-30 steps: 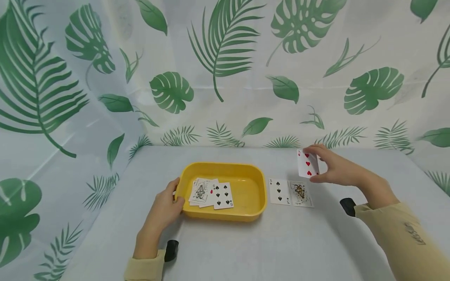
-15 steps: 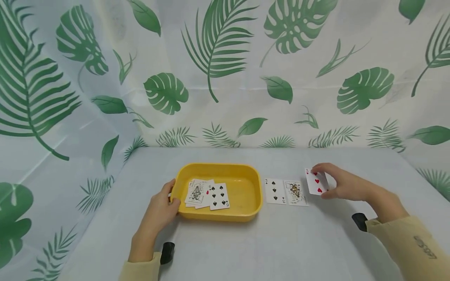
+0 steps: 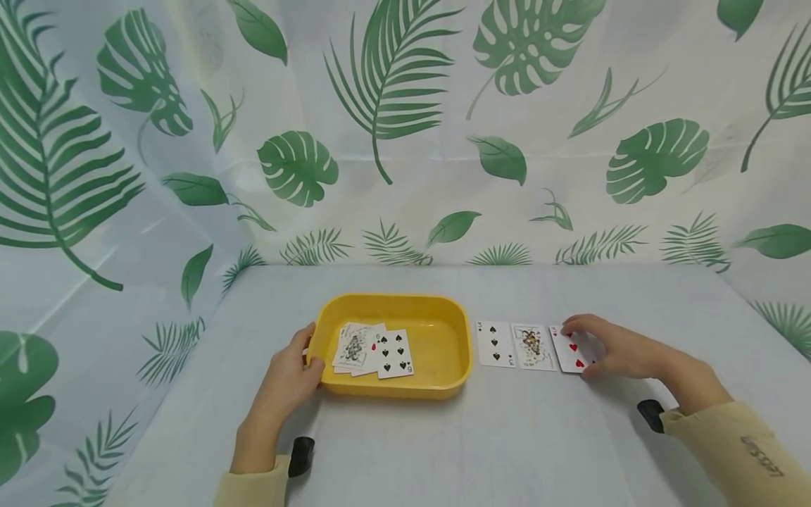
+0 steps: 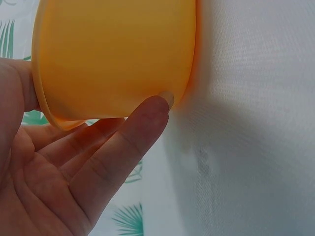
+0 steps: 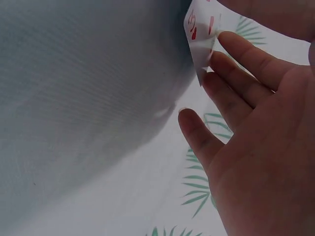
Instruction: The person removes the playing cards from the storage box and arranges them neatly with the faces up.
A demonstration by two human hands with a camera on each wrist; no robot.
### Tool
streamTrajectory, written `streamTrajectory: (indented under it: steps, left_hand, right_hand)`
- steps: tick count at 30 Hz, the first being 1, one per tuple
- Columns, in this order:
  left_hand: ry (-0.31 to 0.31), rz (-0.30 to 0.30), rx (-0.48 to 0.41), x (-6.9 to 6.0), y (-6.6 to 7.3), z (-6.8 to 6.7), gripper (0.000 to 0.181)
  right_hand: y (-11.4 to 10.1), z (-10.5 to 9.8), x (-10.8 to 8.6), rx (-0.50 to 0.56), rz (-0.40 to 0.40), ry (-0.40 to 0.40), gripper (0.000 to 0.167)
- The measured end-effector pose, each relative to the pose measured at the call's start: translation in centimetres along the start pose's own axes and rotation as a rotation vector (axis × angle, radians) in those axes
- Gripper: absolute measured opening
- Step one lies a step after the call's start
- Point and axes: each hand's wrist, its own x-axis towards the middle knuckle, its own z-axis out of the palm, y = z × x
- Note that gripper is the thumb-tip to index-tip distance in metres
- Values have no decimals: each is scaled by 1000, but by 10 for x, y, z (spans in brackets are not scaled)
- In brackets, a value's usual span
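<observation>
My right hand (image 3: 624,350) pinches a three of hearts (image 3: 570,350) between thumb and fingers, low at the tabletop, right of a joker (image 3: 534,346). In the right wrist view the card (image 5: 201,37) appears edge-near, at the fingertips. Left of the joker lies a three of spades (image 3: 496,344), face up. My left hand (image 3: 288,377) grips the left end of a yellow tray (image 3: 443,384); in the left wrist view, fingers lie against the tray's outer wall (image 4: 113,54). Inside the tray, a six of spades (image 3: 395,354) and another joker (image 3: 353,346) overlap other cards, partly covered.
A pale cloth (image 3: 481,451) covers the table. Behind it and at the left hangs a white curtain (image 3: 418,162) printed with green leaves. Both wrists wear black straps, the right one (image 3: 650,415) just above the table.
The right hand has moved right and down with the three of hearts, bringing it from the air to the table beside the joker. The left hand keeps its grip on the tray.
</observation>
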Motion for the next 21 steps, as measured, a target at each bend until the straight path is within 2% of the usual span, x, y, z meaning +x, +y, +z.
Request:
streamTrajectory:
  steps: [15,21]
  left_hand:
    - [-2,-16,-8,2,-3,1,64]
    - [3,-8,8,3,-3,2,65]
  right_hand:
    - [2,2,-1,-5,-5,-13,61]
    - [-5,-8,3,-71,39,61,64]
